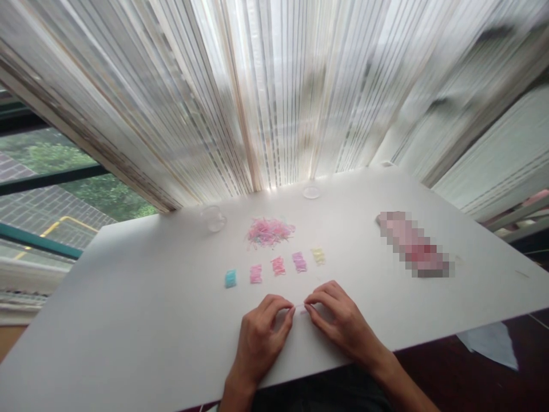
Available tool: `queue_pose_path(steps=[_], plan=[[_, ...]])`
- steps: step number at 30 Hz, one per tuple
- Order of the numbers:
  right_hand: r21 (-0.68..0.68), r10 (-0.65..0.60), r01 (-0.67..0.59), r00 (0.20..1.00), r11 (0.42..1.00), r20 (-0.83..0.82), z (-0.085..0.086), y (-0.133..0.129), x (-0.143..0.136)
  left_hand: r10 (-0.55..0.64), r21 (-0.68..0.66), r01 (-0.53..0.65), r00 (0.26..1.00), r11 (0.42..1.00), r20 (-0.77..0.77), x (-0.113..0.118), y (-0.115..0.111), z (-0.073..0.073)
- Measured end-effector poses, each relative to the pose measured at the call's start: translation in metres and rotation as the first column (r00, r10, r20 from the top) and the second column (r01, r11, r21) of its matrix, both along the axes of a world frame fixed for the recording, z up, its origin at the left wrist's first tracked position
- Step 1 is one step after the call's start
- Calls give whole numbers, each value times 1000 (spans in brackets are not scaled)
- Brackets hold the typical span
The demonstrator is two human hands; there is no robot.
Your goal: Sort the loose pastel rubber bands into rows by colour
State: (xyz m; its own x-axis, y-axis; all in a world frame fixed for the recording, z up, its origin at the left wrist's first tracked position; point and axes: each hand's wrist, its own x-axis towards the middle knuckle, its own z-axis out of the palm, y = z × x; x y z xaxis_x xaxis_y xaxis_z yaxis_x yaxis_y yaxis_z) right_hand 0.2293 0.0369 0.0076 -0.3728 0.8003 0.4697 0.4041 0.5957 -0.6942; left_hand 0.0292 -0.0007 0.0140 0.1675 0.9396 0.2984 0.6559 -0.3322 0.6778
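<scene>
Between my two hands a thin pink strand [299, 306] is stretched just above the white table. My left hand [263, 332] pinches one end, and my right hand [338, 320] pinches the other. Under the strand, near my right fingertips, lies a small pink piece. Beyond my hands several small bundles form a row: blue [230, 278], pink [256, 274], coral [278, 265], purple [299, 262] and pale yellow [318, 256]. Behind the row is a loose pile of mostly pink strands [270, 231].
The white table [141, 309] reaches a striped curtain [274, 103] at its back edge. Clear round containers [213, 219] stand back left, and a clear round lid [311, 192] lies further right. A blurred pink object [412, 243] lies at the right.
</scene>
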Motion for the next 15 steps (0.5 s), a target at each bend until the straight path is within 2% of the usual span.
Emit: queue_pose_path(steps=[4, 8, 11, 15], plan=[[-25, -37, 37, 999, 999, 5, 0, 0, 1, 104, 6, -105, 994, 994, 34, 0, 10, 19], [-43, -69, 69, 998, 997, 3, 1, 0, 2, 196, 98, -192, 980, 976, -31, -19, 33, 41], [-40, -78, 78, 997, 996, -5, 0, 0, 2, 223, 55, -221, 974, 974, -46, -42, 44, 41], [-57, -59, 59, 998, 997, -6, 0, 0, 2, 319, -15, -320, 947, 947, -48, -63, 37, 29]])
